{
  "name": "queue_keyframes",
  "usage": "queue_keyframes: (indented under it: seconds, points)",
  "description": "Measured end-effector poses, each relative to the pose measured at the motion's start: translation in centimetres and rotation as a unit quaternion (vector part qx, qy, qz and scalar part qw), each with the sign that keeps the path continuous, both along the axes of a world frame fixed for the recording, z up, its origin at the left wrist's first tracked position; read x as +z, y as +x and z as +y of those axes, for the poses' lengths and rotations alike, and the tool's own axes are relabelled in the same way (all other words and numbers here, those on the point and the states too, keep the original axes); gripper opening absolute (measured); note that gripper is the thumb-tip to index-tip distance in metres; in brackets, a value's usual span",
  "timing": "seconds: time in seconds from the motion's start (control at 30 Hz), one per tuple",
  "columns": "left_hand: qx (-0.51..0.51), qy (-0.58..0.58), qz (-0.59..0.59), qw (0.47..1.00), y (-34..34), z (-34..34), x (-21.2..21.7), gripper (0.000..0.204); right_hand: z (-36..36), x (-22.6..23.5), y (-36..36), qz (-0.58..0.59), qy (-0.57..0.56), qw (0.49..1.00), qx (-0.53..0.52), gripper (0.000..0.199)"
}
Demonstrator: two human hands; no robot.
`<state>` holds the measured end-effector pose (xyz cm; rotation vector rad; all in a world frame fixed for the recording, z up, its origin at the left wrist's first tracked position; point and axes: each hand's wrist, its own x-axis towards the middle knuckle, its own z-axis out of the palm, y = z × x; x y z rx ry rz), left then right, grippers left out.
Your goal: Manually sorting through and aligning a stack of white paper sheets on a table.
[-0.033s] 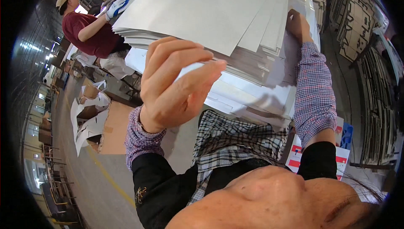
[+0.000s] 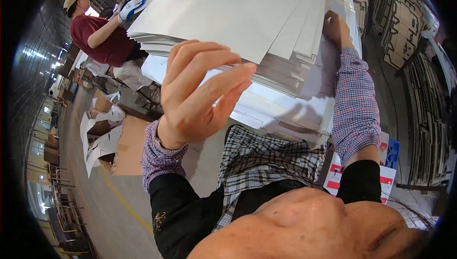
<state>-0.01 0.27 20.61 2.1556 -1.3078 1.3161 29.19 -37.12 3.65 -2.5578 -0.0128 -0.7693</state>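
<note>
My left hand (image 2: 197,92) is raised in front of the near edge of a tall stack of large pale grey sheets (image 2: 223,14). Its fingers are bent but apart, the thumb stands off from the index finger, and nothing is between them. At the right side of the stack, my right hand (image 2: 338,29) is curled in against the sheets' edge. Its fingertips lie in shadow, so what they hold, if anything, is hidden. Several top sheets are fanned out unevenly at the near right corner. White sheets (image 2: 266,102) lie beneath the stack.
A co-worker (image 2: 102,30) in a dark red shirt and gloves stands at the far left of the stack. Cardboard and white scraps (image 2: 107,135) lie on the floor at left. Patterned boards (image 2: 402,30) and stacked panels (image 2: 426,121) stand at right, beside a blue crate (image 2: 392,153).
My left hand's thumb has dropped away from the index finger, widening the gap between them. My right hand and the stack look the same.
</note>
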Motion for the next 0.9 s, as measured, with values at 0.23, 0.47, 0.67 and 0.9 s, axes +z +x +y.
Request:
queue_keyframes:
  seconds: [0.23, 0.47, 0.67, 0.9]
  points:
    - [0.004, 0.105, 0.045, 0.993, 3.0, -1.4, -1.4, 0.036, 0.6, 0.8, -0.9, 0.034, 0.006, 0.999, -0.005, 0.025]
    - [-0.017, 0.099, -0.026, 0.995, 5.1, -3.0, -2.4, 0.032, 1.3, 1.4, -1.7, 0.039, 0.009, 0.999, 0.003, 0.024]
    - [-0.008, 0.049, -0.069, 0.996, 6.0, -2.9, -2.9, 0.021, 1.2, 1.2, -1.8, 0.010, -0.014, 1.000, 0.000, 0.023]
    - [0.012, 0.128, 0.029, 0.991, 4.5, -3.6, -0.6, 0.026, 0.3, 0.6, -0.9, 0.020, -0.034, 0.999, 0.000, 0.024]
